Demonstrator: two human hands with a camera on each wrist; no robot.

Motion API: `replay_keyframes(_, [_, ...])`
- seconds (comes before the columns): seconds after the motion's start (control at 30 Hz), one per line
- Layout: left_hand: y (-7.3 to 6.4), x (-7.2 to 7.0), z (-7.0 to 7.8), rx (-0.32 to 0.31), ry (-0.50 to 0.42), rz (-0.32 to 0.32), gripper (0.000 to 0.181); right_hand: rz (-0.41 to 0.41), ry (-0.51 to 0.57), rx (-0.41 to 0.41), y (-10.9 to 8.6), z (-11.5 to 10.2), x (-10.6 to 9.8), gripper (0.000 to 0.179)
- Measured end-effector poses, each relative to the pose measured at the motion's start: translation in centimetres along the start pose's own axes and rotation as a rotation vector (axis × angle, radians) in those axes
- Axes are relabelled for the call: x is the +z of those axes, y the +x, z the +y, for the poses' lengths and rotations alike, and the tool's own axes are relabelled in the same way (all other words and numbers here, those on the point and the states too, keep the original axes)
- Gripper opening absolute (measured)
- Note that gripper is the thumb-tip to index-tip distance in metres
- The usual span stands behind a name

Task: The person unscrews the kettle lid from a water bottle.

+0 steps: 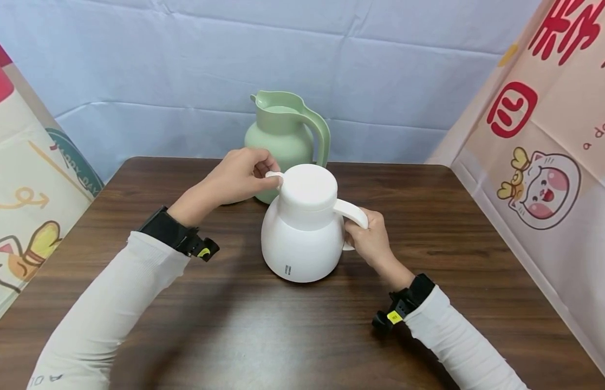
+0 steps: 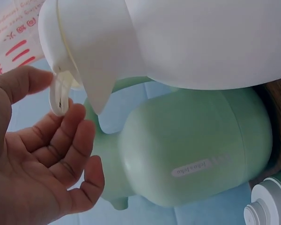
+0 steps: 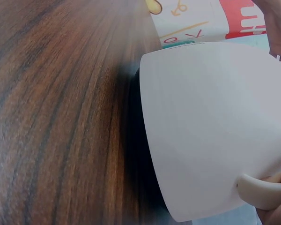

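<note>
A white jug with a rounded body and a white lid is upright at the middle of the table. My left hand is at its left side, pinching the small white loop tab of the lid between thumb and fingers. Below that tab, the pointed spout shows in the left wrist view. On the opposite side my right hand grips the jug's curved handle; the right wrist view catches only the handle's lower end and part of the fingers.
Behind the white jug stands a green jug, its top without a lid and its handle towards the right. A grey-and-white stopper lies near it. The brown wooden table ends at a pale blue cloth; printed cloths hang on both sides.
</note>
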State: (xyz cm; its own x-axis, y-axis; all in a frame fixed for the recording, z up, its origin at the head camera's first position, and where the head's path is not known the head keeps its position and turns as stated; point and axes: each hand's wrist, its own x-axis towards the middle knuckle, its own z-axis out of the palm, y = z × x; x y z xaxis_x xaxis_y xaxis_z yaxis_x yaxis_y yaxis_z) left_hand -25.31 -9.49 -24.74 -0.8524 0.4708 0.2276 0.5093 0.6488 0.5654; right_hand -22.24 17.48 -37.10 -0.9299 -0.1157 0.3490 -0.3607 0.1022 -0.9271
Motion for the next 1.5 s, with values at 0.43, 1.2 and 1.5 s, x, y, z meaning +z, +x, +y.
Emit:
replay_keyframes(0.43, [-1.1, 0.3, 0.5, 0.010, -0.003, 0.015, 0.017, 0.002, 0.007, 0.019, 0.0, -0.1, 0.1, 0.016])
replay_keyframes(1.2, [-2.2, 2.1, 2.6, -0.016, 0.001, 0.152, 0.018, 0.007, -0.043, 0.028, -0.5, -3.1, 0.8, 0.010])
replay_keyframes(1.5, [-2.3, 2.3, 3.0, -0.021, 0.050, 0.133, 0.021, 0.002, -0.032, 0.025, -0.5, -3.1, 0.8, 0.010])
